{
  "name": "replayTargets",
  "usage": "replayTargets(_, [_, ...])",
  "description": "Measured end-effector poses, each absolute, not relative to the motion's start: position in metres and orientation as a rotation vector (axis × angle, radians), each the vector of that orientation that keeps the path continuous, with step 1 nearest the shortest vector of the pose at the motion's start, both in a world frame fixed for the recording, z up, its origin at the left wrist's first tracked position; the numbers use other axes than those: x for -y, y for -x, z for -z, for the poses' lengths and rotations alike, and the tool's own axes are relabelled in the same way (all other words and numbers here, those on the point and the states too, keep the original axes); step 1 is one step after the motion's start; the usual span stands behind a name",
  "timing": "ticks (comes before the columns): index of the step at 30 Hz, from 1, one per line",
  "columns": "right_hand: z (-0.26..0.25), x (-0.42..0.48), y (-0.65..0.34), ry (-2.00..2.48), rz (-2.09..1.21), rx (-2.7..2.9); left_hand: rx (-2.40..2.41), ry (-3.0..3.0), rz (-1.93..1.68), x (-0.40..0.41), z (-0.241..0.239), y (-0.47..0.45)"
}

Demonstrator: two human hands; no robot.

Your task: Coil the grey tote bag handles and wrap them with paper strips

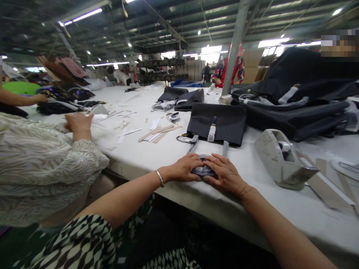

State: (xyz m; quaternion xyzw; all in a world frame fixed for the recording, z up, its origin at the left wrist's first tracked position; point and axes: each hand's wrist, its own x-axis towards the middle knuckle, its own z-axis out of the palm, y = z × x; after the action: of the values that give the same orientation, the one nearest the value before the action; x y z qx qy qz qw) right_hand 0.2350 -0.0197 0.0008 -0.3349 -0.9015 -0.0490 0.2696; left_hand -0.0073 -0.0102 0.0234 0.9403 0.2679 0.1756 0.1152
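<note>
Just right of the frame's center lies the bag (217,119), black and smooth, its broad face turned up, with a tab at its middle ending in a buckle under a white wrap. Two grey-wrapped lengths run from its near edge toward the strap (204,171), which is bunched into a rounded grey coil at the frame's middle, a little below center.

The coil sits close to the near edge of the white table (146,160), which slants down toward the lower right; below it the floor is dark. Bare cloth shows left of the hands, up to the loose strips (158,133), and another bare patch lies to the right, short of the tape dispenser (280,158). Farther right and up, a heap of black bags (297,112) closes off that side. At the left edge, a co-worker's patterned sleeve (86,160) leans in over the table.

The left hand (185,167) comes in from the lower left, a bangle at its wrist, and the right hand (224,173) from the lower right. They face each other, fingers bent over the coil, thumbs on its near side, both grasping the strap.
</note>
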Motion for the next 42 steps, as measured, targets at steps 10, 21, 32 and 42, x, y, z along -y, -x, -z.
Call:
replayTargets(10, [0.012, 0.006, -0.233, 0.906, -0.038, 2.486, -1.199, -2.479, -0.863, 0.025, -0.016, 0.063])
replayTargets(21, [0.011, 0.003, -0.237, 0.955, -0.156, 2.446, -1.196, -2.741, -0.656, 0.019, -0.009, 0.027])
replayTargets(32, [0.014, 0.003, -0.235, 0.924, -0.117, 2.455, -1.086, -3.157, -0.566, 0.006, -0.004, 0.039])
replayTargets(42, [0.010, 0.006, -0.232, 0.879, -0.095, 2.488, -1.150, -3.024, -0.540, -0.006, -0.022, 0.059])
